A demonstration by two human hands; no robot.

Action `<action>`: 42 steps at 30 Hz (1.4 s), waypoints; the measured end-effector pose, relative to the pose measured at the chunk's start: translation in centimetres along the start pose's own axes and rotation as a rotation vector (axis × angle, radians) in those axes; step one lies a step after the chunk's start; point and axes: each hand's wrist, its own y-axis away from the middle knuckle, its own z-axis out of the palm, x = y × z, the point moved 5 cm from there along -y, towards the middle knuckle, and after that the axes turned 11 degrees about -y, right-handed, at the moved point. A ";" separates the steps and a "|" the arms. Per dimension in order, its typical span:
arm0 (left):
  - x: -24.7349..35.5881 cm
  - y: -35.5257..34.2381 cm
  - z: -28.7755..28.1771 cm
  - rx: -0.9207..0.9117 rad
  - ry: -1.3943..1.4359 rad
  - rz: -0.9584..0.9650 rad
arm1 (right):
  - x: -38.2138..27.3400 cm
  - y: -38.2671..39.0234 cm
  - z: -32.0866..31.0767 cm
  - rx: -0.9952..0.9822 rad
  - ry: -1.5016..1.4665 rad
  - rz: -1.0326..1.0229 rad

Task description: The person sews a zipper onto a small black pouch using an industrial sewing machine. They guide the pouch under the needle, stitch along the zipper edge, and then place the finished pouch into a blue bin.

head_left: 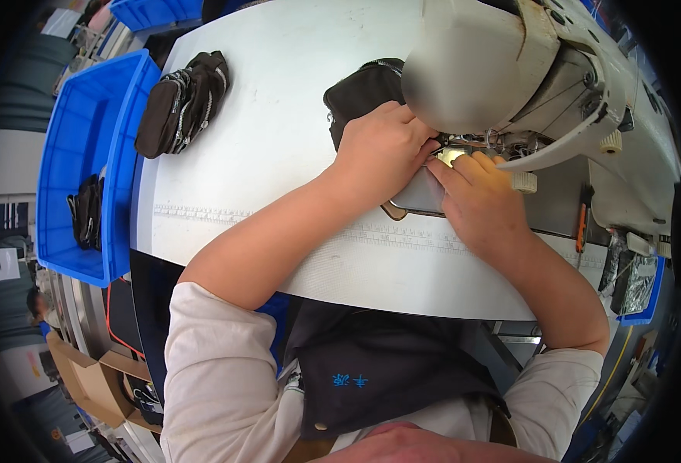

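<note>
A white industrial sewing machine [603,116] stands at the right of the white table, its front partly blurred, with a lit needle area low down. A black fabric bag [356,92] lies left of its head. My left hand [379,150] has its fingers pinched on dark material of that bag at the left of the needle area. My right hand [479,201] is just right of it, fingers curled at the lit presser foot; what they hold is hidden.
A stack of dark zippered pouches [182,100] lies on the table [271,116]. A blue bin [124,85] with dark items is at the left. An orange-handled tool [582,228] lies right of my hands. A cardboard box [86,378] and another person [39,309] are at lower left.
</note>
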 end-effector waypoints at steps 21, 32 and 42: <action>1.6 1.8 -3.4 -0.187 0.078 0.018 | 0.4 0.7 -1.1 0.000 -0.032 -0.063; 1.5 1.6 -3.3 -0.241 0.121 0.098 | -0.3 0.9 -1.0 -0.059 0.014 -0.095; 1.5 0.7 -3.7 -0.133 0.073 0.241 | -1.1 1.4 -1.2 -0.003 0.115 -0.204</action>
